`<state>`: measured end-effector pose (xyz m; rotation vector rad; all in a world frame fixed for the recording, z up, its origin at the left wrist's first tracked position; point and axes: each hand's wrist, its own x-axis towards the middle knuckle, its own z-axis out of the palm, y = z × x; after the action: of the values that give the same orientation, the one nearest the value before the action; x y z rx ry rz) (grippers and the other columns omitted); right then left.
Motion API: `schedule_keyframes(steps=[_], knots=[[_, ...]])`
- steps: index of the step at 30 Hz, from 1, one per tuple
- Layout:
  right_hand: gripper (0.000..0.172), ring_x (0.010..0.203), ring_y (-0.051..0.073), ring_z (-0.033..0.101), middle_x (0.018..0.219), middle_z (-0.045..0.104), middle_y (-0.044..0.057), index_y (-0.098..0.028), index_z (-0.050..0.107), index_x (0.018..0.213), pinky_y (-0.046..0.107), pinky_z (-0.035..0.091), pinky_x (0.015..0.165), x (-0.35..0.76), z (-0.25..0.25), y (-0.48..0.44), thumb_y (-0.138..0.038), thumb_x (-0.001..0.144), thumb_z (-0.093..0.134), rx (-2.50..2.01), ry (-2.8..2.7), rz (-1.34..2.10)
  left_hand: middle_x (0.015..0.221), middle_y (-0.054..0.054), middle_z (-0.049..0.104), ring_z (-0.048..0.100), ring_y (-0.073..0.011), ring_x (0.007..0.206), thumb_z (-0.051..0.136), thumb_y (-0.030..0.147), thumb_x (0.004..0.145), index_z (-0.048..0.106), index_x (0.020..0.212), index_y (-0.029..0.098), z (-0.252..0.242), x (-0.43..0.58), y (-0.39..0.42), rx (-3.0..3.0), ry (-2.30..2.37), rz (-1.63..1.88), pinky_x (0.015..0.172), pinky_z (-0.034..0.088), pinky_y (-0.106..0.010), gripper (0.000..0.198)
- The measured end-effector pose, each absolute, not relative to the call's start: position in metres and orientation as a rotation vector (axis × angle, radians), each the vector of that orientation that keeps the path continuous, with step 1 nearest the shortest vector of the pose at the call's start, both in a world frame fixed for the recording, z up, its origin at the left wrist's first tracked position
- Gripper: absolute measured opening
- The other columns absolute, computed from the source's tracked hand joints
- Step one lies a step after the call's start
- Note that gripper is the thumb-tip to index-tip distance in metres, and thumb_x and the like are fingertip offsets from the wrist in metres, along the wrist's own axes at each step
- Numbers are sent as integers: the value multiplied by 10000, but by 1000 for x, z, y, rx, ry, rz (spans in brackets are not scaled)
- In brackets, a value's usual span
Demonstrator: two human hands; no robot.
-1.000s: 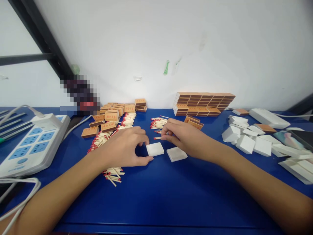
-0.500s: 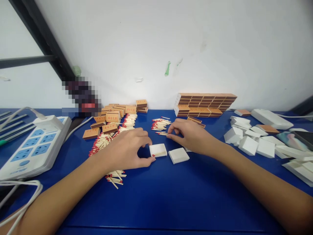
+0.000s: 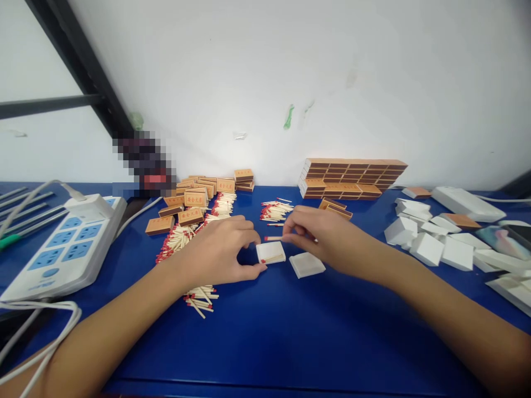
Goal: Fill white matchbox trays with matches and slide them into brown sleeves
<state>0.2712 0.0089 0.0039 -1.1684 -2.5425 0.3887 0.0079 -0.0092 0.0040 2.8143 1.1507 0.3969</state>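
My left hand (image 3: 218,251) curls round the left end of a small white matchbox tray (image 3: 270,252) on the blue table (image 3: 290,331), thumb and fingers pressed to its sides. One match lies in the tray. My right hand (image 3: 319,235) pinches a red-tipped match (image 3: 272,239) just above the tray's far edge. A second white tray (image 3: 307,264) lies right beside the first. A small heap of loose matches (image 3: 276,210) sits just behind my right hand.
Orange matchbox sleeves (image 3: 194,198) and more matches (image 3: 182,237) lie at the left, a stacked wall of sleeves (image 3: 352,177) at the back. White trays (image 3: 431,243) are piled at the right. A power strip (image 3: 62,249) with cables lies far left. More matches (image 3: 201,296) lie under my left wrist.
A match was dropped into the tray; my right hand went back to the heap, picked another match and brought it over the tray. My left hand stayed on the tray.
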Motion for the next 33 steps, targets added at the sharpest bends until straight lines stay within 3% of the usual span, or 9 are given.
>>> schedule_keyframes(steps=[6,12,17,26,33], knots=[[153,776,169,583,914,670,29,-212,663,933,298,394,672,264,1,-1,-299,1048,612,-1085,-2588,432,884,-19,680,630,-208,876,762,478,912,779,1034,177,2,7,-9,2837,1129,424,751,441,-350,326],[75,827,195,602,952,648,52,-203,685,987,308,404,701,280,-13,37,-259,1010,640,-1292,-2444,179,863,-17,679,627,-198,840,763,464,914,780,1023,172,2,7,-10,2859,1092,447,725,443,-347,312],[154,883,222,613,944,649,70,-195,653,895,325,435,748,278,-15,46,-240,1033,601,-1362,-2551,192,868,-21,687,629,-197,840,756,466,920,779,1011,179,2,8,-11,2862,1093,446,718,446,-345,303],[69,887,221,598,984,645,72,-199,629,988,332,442,758,265,-19,42,-242,1038,609,-1282,-2520,177,874,-21,687,633,-199,839,760,465,916,779,1020,186,4,9,-11,2866,1105,427,705,437,-342,298],[130,892,221,588,961,637,70,-196,610,923,333,431,768,265,-15,43,-220,1047,578,-1290,-2523,239,880,-26,695,641,-212,860,754,492,913,781,1018,194,5,8,-10,2833,1195,364,724,447,-349,317]])
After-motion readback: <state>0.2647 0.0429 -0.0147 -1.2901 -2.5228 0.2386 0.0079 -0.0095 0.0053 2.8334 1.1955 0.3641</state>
